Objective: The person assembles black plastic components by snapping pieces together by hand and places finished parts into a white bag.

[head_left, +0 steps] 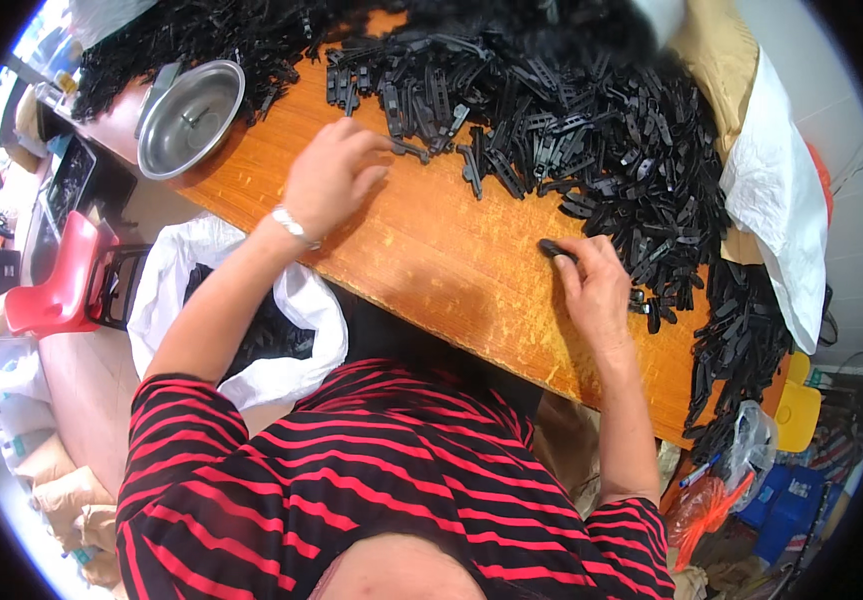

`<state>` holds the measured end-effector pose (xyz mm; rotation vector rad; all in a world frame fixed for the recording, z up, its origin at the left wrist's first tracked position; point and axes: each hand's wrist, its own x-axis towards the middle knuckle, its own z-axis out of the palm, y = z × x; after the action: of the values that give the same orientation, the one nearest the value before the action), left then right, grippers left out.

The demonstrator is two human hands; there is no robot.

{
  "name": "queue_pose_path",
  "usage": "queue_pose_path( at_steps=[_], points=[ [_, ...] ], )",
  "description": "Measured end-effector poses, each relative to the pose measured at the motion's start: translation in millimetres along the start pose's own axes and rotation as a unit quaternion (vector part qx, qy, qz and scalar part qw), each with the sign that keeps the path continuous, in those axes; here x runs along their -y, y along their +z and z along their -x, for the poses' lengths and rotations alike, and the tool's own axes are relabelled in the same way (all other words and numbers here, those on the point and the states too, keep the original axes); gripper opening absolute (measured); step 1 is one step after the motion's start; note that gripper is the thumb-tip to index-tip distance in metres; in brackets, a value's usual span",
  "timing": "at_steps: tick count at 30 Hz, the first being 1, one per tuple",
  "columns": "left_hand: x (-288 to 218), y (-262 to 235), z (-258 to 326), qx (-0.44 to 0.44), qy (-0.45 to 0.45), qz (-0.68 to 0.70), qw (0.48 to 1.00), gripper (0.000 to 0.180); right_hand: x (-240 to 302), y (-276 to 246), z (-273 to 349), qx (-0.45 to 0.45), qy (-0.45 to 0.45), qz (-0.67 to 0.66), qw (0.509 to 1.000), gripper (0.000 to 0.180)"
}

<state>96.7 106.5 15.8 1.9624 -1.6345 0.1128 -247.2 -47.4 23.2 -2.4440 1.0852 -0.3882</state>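
My left hand (336, 172) is over the wooden table with its thumb apart from its bent fingers. Its fingertips reach the near end of a slim black plastic piece (412, 151) at the edge of the pile. On the right, my right hand (594, 285) pinches a small black plastic piece (554, 248) between thumb and fingers, just above the wood. A large heap of similar black plastic pieces (551, 125) spreads over the far side and down the right of the table (431, 240).
A metal bowl (191, 120) with something small inside stands at the table's left end. Below it, a white sack (316, 300) holds dark pieces. A red chair (51, 285) is farther left. White sacking (776, 210) borders the heap; blue bins (786, 510) sit at lower right.
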Motion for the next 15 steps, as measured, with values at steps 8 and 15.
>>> queue_pose_path(
  at_steps=[8,15],
  points=[
    [-8,30,-25,0.002,0.031,-0.040,0.999,0.021,38,64,-5,-0.061,-0.129,-0.109,0.984,0.010],
    [-19,35,-14,0.075,-0.137,0.115,0.981,0.029,37,70,-16,-0.099,-0.134,-0.063,0.984,0.016]
  ],
)
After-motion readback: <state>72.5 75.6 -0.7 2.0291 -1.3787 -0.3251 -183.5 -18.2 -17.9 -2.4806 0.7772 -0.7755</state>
